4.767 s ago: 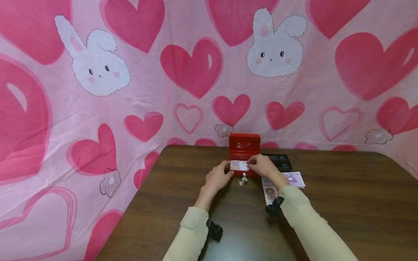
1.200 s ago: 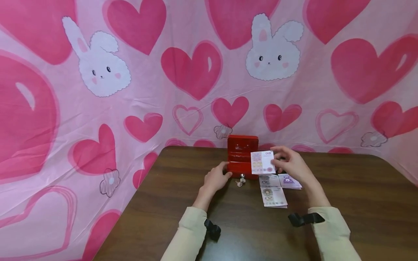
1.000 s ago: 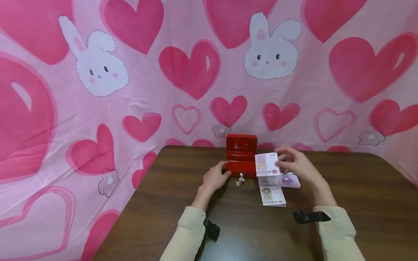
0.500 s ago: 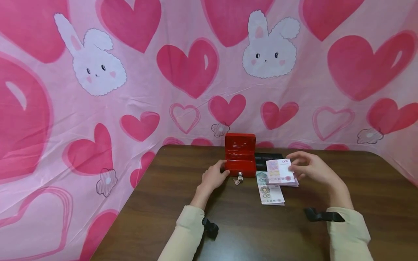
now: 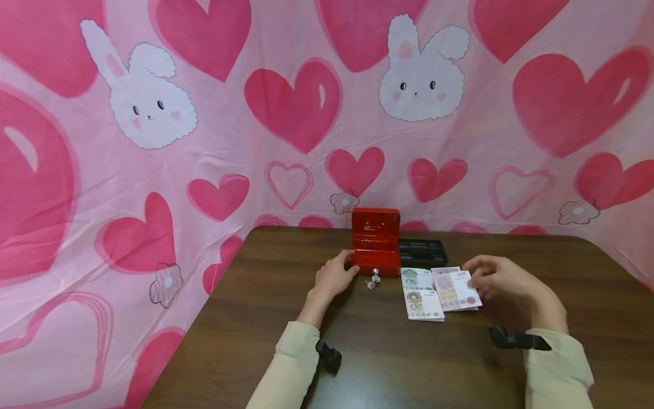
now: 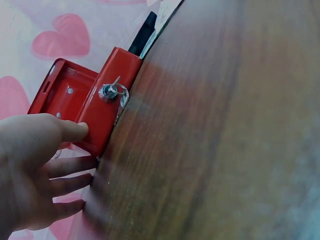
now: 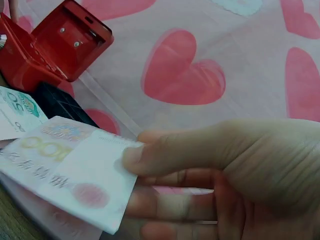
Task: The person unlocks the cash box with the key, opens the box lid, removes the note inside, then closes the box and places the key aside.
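My left hand [image 5: 334, 276] holds the left front corner of an open red cash box [image 5: 377, 261]; in the left wrist view the thumb [image 6: 75, 131] lies on its front wall and three fingers stretch beside it. A key with its ring [image 6: 109, 91] sits in the lock. With thumb and fingers, my right hand [image 5: 506, 279] pinches the right edge of a folded 100 banknote [image 5: 456, 289]. That note lies over another purple note [image 5: 445, 269], mostly hidden. Left of it lie a green 50 banknote [image 5: 416, 278] and a folded 20 banknote [image 5: 424, 305].
A black compartment tray [image 5: 423, 251] stands behind the notes, right of the cash box. All rest on a brown wooden table [image 5: 398, 363]. A pink cloth with hearts and rabbits [image 5: 291, 108] hangs behind the table.
My right hand lifted the 100 note out of the cash box, carried it right, and lowered it over the purple note. My left hand stayed on the box's corner.
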A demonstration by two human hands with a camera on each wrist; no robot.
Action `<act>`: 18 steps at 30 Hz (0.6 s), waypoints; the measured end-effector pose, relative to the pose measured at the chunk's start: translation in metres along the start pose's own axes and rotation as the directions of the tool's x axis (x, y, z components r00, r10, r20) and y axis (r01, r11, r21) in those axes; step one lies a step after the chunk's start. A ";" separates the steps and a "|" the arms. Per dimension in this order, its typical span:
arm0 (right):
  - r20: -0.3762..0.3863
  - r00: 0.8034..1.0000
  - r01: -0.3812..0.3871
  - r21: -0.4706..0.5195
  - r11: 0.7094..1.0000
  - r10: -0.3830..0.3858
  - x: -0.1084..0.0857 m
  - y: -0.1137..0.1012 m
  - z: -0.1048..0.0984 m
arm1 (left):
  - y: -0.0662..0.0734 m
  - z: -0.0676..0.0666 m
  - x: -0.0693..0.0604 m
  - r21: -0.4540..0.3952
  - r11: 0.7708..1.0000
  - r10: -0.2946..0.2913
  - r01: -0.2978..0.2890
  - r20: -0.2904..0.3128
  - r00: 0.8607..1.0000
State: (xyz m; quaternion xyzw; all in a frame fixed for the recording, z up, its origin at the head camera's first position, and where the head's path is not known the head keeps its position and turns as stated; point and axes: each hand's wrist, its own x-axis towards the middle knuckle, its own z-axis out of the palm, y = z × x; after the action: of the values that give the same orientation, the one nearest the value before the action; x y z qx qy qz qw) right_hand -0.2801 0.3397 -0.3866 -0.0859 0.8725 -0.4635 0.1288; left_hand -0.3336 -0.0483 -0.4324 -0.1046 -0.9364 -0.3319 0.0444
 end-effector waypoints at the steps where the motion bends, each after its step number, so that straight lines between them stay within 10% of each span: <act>1: 0.003 1.000 -0.014 -0.007 1.000 0.014 0.000 0.001 0.000 | 0.000 0.000 0.000 0.000 1.000 0.001 -0.001 0.000 1.000; 18: 0.041 0.991 -0.121 -0.129 0.984 0.127 0.001 0.011 -0.001 | 0.002 -0.001 0.000 -0.004 1.000 -0.003 0.003 0.000 1.000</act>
State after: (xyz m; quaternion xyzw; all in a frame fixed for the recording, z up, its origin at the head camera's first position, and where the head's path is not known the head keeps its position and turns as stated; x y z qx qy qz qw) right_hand -0.2814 0.3467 -0.3950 -0.0508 0.9002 -0.3963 0.1733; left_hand -0.3332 -0.0478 -0.4304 -0.1032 -0.9359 -0.3340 0.0434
